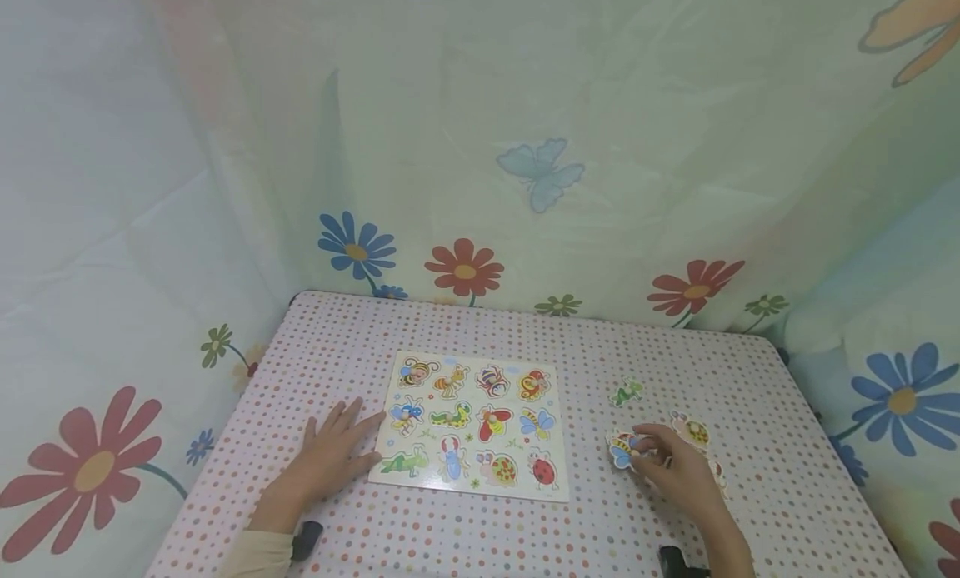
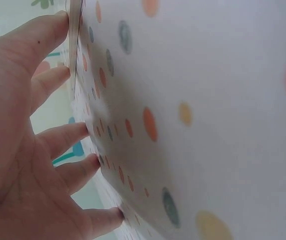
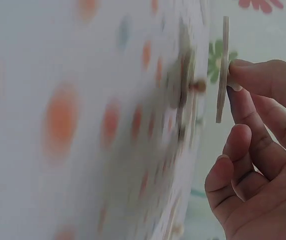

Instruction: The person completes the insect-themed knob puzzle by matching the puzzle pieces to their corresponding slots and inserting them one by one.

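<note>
My right hand [image 1: 678,474] pinches a wooden puzzle piece [image 1: 621,450] with a blue, yellow-striped winged insect on it. In the right wrist view this thin piece [image 3: 224,75] is seen edge-on, lifted off the table, with thumb and finger at its knob side. My left hand [image 1: 330,453] lies with fingers spread at the left edge of a white puzzle board [image 1: 525,489] showing rows of insect pictures. Thumb and index finger touch the board's edge [image 2: 74,45] in the left wrist view; the other fingertips rest on the tablecloth.
A green insect piece [image 1: 626,392] lies right of the board. Near my right hand are a spotted piece [image 1: 695,432] and another piece [image 1: 717,471] partly hidden by the hand. A dotted cloth covers the table [image 1: 360,328]; flower-printed curtains [image 1: 637,186] stand behind and at both sides.
</note>
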`<state>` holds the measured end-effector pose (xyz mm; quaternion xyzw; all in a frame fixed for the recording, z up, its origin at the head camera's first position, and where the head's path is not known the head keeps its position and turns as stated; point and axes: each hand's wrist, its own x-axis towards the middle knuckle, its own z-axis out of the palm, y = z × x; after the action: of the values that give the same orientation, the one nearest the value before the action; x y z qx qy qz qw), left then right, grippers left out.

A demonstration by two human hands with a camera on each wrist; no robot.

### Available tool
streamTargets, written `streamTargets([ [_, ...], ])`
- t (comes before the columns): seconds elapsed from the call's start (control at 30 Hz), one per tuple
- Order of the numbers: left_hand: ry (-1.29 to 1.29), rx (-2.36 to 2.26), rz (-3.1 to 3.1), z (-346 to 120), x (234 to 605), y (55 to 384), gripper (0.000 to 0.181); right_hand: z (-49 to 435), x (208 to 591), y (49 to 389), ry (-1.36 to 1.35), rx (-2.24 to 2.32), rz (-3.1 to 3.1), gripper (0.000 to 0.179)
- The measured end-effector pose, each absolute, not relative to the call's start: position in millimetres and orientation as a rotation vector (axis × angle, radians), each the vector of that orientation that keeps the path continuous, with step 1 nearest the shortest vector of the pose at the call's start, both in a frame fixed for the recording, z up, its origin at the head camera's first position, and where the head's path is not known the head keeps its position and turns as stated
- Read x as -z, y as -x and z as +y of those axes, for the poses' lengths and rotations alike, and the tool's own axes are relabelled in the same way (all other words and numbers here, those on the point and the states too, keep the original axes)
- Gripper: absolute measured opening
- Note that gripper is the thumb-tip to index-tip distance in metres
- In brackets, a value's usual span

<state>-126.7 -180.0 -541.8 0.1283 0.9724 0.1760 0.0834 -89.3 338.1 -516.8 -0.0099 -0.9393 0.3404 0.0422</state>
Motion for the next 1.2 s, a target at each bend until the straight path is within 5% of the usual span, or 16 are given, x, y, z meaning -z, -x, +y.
streamTargets([
  [0.5, -0.383, -0.517, 2.899, -179, 537, 126, 0.064, 273, 522, 134, -0.205, -1.226, -2.769, 0.04],
  [1.2, -0.373, -0.533, 2.886, -178, 534, 125, 0.064, 229, 524, 157, -0.15, -1.232, -2.92, 0.037],
])
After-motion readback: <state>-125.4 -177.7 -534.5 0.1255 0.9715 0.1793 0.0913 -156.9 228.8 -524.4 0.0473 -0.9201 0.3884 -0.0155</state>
